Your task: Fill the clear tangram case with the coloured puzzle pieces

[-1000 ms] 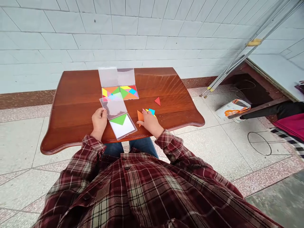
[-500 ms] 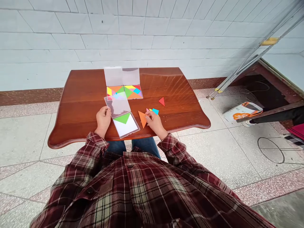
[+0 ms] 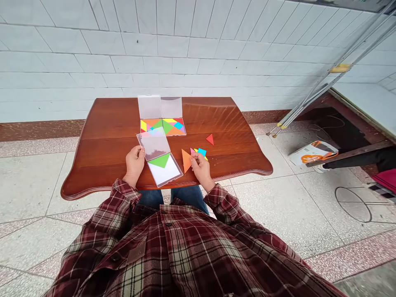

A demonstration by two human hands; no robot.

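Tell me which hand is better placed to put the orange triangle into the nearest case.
Probably the right hand: its fingers hold the orange triangle, just right of the nearest case. The left hand holds the clear lid by its left edge.

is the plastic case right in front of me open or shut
The case is open: its clear lid is tilted back, the left hand at its edge, leaving the green triangle inside uncovered.

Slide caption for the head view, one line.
Left hand holds a clear lid by its edge; right hand holds an orange triangle beside an open case containing a green triangle.
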